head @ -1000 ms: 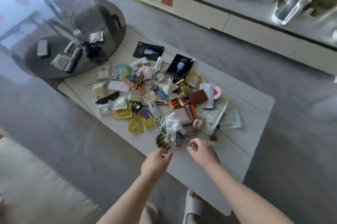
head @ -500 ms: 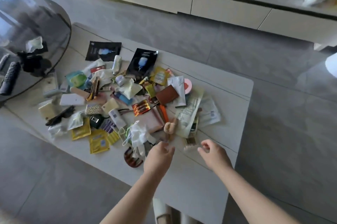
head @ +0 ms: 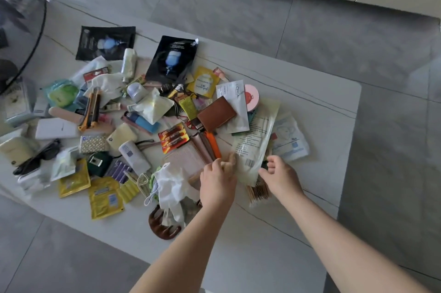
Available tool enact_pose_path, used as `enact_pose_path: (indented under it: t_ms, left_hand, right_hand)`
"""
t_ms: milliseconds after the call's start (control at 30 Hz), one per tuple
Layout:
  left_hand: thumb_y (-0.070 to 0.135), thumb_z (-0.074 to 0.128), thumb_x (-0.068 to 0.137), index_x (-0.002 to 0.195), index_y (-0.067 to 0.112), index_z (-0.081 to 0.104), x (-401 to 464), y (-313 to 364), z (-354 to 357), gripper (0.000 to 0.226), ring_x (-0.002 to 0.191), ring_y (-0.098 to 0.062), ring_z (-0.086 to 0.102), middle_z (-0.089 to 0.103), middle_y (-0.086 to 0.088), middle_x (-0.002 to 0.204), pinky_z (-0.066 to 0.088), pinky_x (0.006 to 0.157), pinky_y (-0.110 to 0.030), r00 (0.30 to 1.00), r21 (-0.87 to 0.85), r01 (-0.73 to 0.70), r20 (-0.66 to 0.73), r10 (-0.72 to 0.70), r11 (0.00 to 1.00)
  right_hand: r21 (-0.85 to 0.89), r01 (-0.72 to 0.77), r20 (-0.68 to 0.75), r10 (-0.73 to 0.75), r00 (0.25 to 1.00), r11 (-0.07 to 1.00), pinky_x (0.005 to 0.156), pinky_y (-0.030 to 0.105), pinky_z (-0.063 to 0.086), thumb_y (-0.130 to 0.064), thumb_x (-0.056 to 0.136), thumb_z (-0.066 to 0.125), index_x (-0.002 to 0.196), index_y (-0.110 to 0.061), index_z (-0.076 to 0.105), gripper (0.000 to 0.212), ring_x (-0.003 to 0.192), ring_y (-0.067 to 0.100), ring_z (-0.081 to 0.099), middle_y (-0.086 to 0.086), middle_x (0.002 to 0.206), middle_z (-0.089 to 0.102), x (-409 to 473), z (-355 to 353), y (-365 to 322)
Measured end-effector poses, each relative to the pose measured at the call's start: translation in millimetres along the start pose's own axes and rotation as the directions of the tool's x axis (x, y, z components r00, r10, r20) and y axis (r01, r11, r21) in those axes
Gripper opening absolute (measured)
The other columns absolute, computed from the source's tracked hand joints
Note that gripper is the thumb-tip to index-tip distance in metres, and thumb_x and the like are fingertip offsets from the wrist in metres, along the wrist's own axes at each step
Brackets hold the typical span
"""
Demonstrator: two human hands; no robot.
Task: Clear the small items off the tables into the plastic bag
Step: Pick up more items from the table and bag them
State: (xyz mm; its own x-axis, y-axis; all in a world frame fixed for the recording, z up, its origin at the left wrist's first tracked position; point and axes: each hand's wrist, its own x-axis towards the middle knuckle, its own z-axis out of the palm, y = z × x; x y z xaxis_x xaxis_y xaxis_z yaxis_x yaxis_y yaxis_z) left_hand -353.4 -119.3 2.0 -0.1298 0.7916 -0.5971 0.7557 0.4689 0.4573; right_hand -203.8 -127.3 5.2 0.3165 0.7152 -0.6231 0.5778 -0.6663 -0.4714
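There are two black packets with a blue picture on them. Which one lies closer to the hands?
The upright-looking black packet in the middle of the pile. The other black packet lies flat further off to the left, near the table's far edge.

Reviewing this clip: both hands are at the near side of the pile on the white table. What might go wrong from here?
1. No plastic bag is in view, so whatever gets picked up may have to be carried off in the hand.
2. The left hand sits on a tan wooden piece beside the long clear packet; lifting either may drag neighbours.
3. The bundle of thin sticks under the right hand could scatter if nudged.
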Motion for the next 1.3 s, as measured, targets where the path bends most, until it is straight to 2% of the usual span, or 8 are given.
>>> enact_pose_path:
  t_ms: [233, 433, 567, 700, 833, 933, 1200, 1300]
  left_hand:
    - [0.043, 0.058, 0.085, 0.133, 0.025, 0.046, 28, -11, 12, 0.053, 0.116, -0.019, 0.046, 0.041, -0.001, 0.122, 0.044, 0.079, -0.028, 0.997, 0.088, -0.031, -0.061, 0.036, 0.996]
    - [0.034, 0.059, 0.086, 0.133, 0.023, 0.045, 22, -15, 11, 0.05, 0.103, -0.021, 0.054, 0.041, -0.001, 0.122, 0.044, 0.078, -0.027, 0.997, -0.019, -0.075, -0.016, 0.075, 0.997]
    - [0.031, 0.053, 0.086, 0.137, 0.023, 0.042, 22, -11, 9, 0.053, 0.11, -0.02, 0.051, 0.046, -0.003, 0.126, 0.036, 0.081, -0.024, 1.0, -0.118, -0.014, 0.003, 0.015, 0.993]
    - [0.023, 0.054, 0.085, 0.136, 0.02, 0.045, 21, -10, 7, 0.052, 0.101, -0.013, 0.054, 0.061, 0.002, 0.114, 0.04, 0.071, -0.017, 1.0, -0.21, 0.001, 0.025, 0.004, 0.978]
    - [0.014, 0.057, 0.079, 0.133, 0.018, 0.049, 13, -12, 4, 0.055, 0.107, -0.016, 0.055, 0.063, 0.0, 0.117, 0.044, 0.084, -0.024, 0.999, -0.249, 0.042, 0.011, -0.04, 0.968]
    - [0.013, 0.058, 0.078, 0.13, 0.019, 0.053, 1, -13, 1, 0.052, 0.098, -0.012, 0.054, 0.062, 0.002, 0.114, 0.039, 0.068, -0.017, 0.998, -0.282, 0.062, 0.013, -0.061, 0.957]
    - [0.021, 0.052, 0.087, 0.106, 0.017, 0.064, -61, -6, -29, 0.023, 0.079, -0.018, 0.065, 0.064, 0.002, 0.089, 0.058, 0.076, -0.042, 0.986, -0.469, 0.163, 0.047, -0.16, 0.868]
    - [0.021, 0.049, 0.091, 0.09, 0.018, 0.063, -96, -8, -54, 0.015, 0.072, -0.017, 0.064, 0.064, -0.002, 0.088, 0.06, 0.069, -0.041, 0.98, -0.529, 0.189, 0.044, -0.196, 0.827]
  right_hand:
    - [0.034, -0.056, -0.077, 0.058, 0.995, 0.998, 0.089, 0.034, 0.045, -0.029, 0.087, 0.063, 0.13, -0.009, 0.044, 0.05, 0.112, 0.025, 0.055, 0.008, 0.123, 0.059, 41, 14, -11]
    - [0.179, -0.131, -0.165, 0.161, 0.973, 0.975, 0.081, 0.036, 0.046, -0.025, 0.085, 0.066, 0.118, -0.007, 0.046, 0.042, 0.102, 0.027, 0.058, 0.006, 0.105, 0.062, 45, 23, -24]
    - [0.269, -0.16, -0.187, 0.214, 0.959, 0.95, 0.074, 0.031, 0.043, -0.026, 0.083, 0.068, 0.107, -0.008, 0.057, 0.032, 0.085, 0.021, 0.055, -0.002, 0.086, 0.058, 46, 25, -28]
    - [0.285, -0.156, -0.187, 0.214, 0.959, 0.946, 0.071, 0.031, 0.044, -0.022, 0.086, 0.063, 0.087, -0.014, 0.064, 0.009, 0.081, 0.022, 0.055, 0.002, 0.085, 0.062, 46, 27, -29]
    - [0.334, -0.151, -0.207, 0.228, 0.951, 0.93, 0.068, 0.026, 0.038, -0.02, 0.088, 0.057, 0.094, -0.016, 0.064, 0.01, 0.082, 0.02, 0.052, -0.001, 0.085, 0.057, 37, 24, -26]
    - [0.362, -0.155, -0.216, 0.244, 0.945, 0.919, 0.058, 0.025, 0.035, -0.016, 0.09, 0.052, 0.087, -0.017, 0.055, 0.005, 0.078, 0.021, 0.052, 0.002, 0.086, 0.057, 22, 14, -16]
    - [0.262, -0.094, -0.19, 0.147, 0.971, 0.961, 0.073, 0.038, 0.047, -0.015, 0.093, 0.041, 0.102, -0.01, 0.056, 0.018, 0.086, 0.032, 0.058, 0.008, 0.091, 0.06, -50, -32, 8]
    - [0.255, -0.045, -0.149, 0.086, 0.985, 0.966, 0.071, 0.037, 0.048, -0.018, 0.093, 0.042, 0.099, -0.014, 0.056, 0.015, 0.08, 0.028, 0.058, 0.002, 0.086, 0.06, -87, -49, -1]
